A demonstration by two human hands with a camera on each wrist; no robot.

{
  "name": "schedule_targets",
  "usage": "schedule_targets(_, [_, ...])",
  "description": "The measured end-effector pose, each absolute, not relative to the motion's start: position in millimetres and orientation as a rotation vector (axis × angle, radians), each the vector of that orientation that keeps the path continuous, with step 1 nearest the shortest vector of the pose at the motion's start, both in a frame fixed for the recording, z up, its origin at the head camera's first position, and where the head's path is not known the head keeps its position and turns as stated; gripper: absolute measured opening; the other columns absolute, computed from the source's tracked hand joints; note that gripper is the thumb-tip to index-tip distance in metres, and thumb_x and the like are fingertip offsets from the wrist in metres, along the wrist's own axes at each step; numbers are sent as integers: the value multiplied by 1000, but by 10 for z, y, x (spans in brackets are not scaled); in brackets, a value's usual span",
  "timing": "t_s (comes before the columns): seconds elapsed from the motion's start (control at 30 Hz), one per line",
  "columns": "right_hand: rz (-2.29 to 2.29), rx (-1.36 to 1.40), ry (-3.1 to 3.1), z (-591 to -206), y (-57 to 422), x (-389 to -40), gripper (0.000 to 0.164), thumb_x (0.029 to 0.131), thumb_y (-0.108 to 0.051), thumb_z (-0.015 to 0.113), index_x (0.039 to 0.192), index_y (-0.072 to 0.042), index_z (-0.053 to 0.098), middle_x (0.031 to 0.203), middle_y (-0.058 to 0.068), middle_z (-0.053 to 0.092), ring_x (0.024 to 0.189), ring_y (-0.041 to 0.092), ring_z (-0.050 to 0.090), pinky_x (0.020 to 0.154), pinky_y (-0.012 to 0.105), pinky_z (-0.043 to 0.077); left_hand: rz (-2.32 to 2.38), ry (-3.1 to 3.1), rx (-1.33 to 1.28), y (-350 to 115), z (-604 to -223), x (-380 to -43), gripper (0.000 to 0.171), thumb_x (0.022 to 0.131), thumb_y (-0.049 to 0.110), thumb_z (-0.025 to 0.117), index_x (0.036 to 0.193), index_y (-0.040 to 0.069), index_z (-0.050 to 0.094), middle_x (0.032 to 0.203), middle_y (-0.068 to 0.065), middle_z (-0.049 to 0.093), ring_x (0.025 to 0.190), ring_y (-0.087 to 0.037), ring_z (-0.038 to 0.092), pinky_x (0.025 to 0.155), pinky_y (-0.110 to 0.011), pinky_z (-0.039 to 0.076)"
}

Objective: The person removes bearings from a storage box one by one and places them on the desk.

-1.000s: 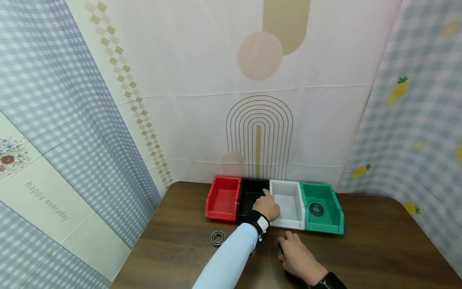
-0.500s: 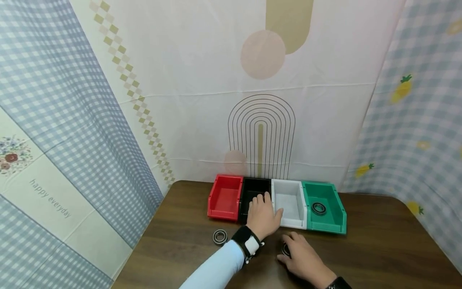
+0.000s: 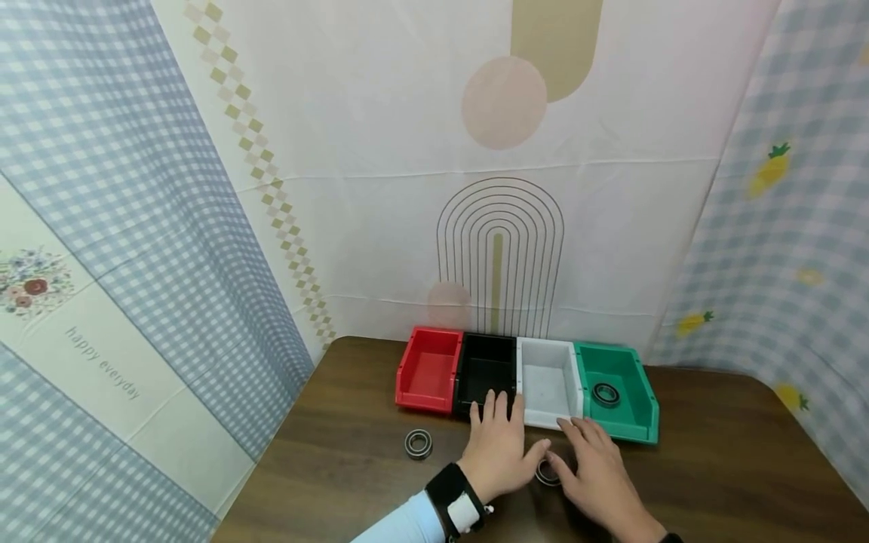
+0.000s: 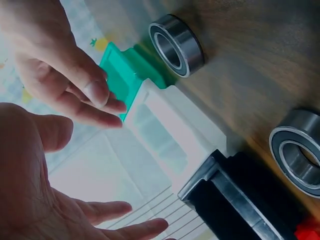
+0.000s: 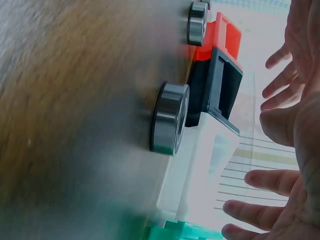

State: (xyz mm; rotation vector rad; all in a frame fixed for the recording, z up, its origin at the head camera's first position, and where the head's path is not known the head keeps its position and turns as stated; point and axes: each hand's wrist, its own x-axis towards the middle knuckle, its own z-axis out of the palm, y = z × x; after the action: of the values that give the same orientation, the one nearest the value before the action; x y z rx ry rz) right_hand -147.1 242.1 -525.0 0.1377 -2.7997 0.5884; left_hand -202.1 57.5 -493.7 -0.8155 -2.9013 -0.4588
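Note:
My left hand (image 3: 498,456) hovers with fingers spread in front of the black bin (image 3: 486,362) and white bin (image 3: 548,377). My right hand (image 3: 600,479) is just right of it, fingers extended toward the white and green bins (image 3: 641,418). Between the two thumbs in the head view lies a ball bearing (image 3: 547,475), partly covered by the right thumb. The right wrist view shows a bearing (image 5: 170,120) on the table, apart from the fingers. Another bearing (image 3: 418,444) rests on the table left of my left hand. Neither hand holds anything.
A red bin (image 3: 429,369) ends the row on the left. Inside the green bin lies one more bearing (image 3: 606,394). The brown table (image 3: 326,452) backs onto a printed cloth (image 3: 380,249), with checked cloth at both sides.
My left hand has drawn back from the black bin toward my right hand, its fingers spreading. The right hand's fingers have loosened from the bearing and extended forward.

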Motion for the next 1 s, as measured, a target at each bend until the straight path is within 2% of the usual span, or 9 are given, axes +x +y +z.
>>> schedule_targets(0.27, [600,104,-2814,-5210,2499,-1459,61,99,-35,76,146,1,61,147,31,61,142,59,48,113,78,36,-530,-2955,-839,549,-4850,-1901,80,105,65,50,163,10,41,167,-20,45,159,-45,37,120,-74,34])
schedule_targets(0.43, [564,132,-2734,-5073,2666,-1403,62,99,-37,77,142,6,62,141,34,63,136,61,51,109,77,38,-575,-2962,-841,533,-4710,-1839,82,105,67,47,164,10,40,168,-22,42,160,-48,34,120,-76,33])
schedule_targets(0.5, [539,131,-2668,-5044,2767,-1366,60,96,-33,80,137,8,65,136,35,65,131,62,54,106,78,40,-571,-2944,-839,542,-4638,-1846,82,105,68,48,164,11,41,168,-22,42,159,-48,35,119,-76,33])
schedule_targets(0.67, [529,91,-2764,-5140,2891,-1272,60,98,-37,77,136,7,66,134,33,67,129,61,57,104,76,43,-626,-2966,-822,472,-4572,-1880,83,105,67,50,163,9,41,167,-25,43,158,-50,35,120,-77,32])
schedule_targets(0.77, [563,49,-2870,-5220,2875,-1283,64,102,-44,71,142,6,63,139,31,65,132,59,55,106,75,43,-690,-2970,-809,405,-4574,-1955,82,106,64,50,164,7,39,169,-24,40,160,-50,31,122,-77,28])
schedule_targets(1.0, [625,25,-2795,-5267,2833,-1439,65,103,-43,70,147,4,59,148,36,57,141,62,46,111,79,36,-759,-2890,-756,444,-4706,-2137,80,108,61,49,165,6,37,172,-23,36,162,-50,29,123,-77,27])
